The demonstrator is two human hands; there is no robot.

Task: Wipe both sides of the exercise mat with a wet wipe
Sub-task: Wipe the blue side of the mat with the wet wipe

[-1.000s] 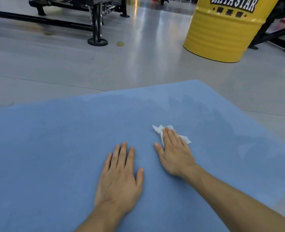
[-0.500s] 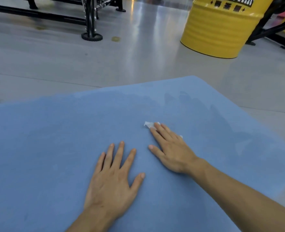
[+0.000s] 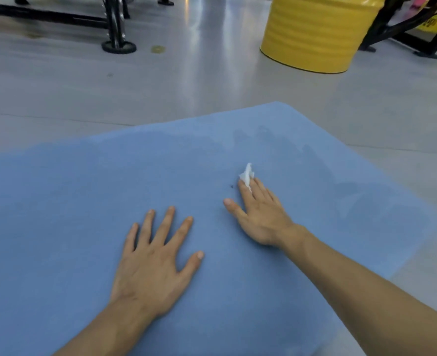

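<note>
A blue exercise mat (image 3: 58, 201) lies flat on the grey floor and fills the lower part of the view. Darker damp streaks show near its far right corner. My right hand (image 3: 261, 214) lies palm down on the mat with its fingers pressing a crumpled white wet wipe (image 3: 246, 176), which sticks out past the fingertips. A small dark speck sits on the mat just left of those fingertips. My left hand (image 3: 155, 263) rests flat on the mat with fingers spread, nearer to me and to the left of the right hand.
A yellow drum (image 3: 312, 34) stands on the floor beyond the mat's far right corner. Black equipment frames stand at the back left (image 3: 117, 34) and back right (image 3: 404, 29). Glossy grey floor (image 3: 186, 86) surrounds the mat.
My right hand has slid the wipe slightly forward and the wipe has bunched up at the fingertips. My left hand has spread its fingers wider and stayed in place.
</note>
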